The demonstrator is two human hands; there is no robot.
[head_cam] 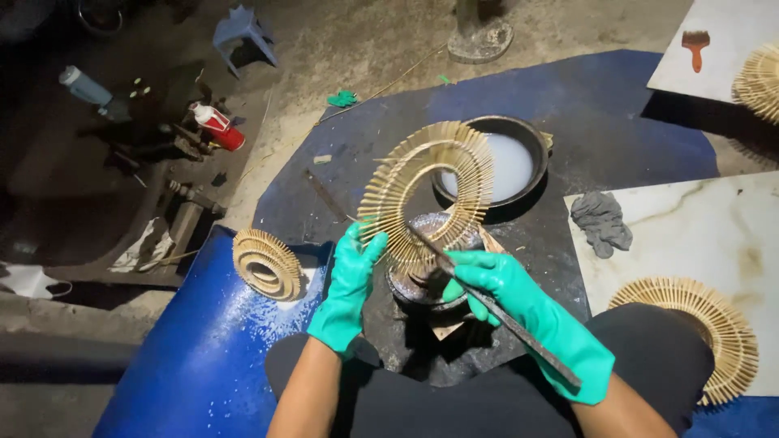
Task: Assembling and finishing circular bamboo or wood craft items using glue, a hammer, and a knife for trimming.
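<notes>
Two gloved hands, left (pixel 350 280) and right (pixel 519 300), around stick spiral (pixel 430 191), beside bowl (pixel 519 158).

grey rag (pixel 601 223), perhaps milky bowl (pixel 497 166)

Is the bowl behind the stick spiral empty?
No, the dark bowl behind the stick spiral holds a milky white liquid that covers its bottom.

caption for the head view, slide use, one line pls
Left gloved hand steadies a spiral bamboo-stick piece while right gloved hand holds a dark rod against it.
</notes>
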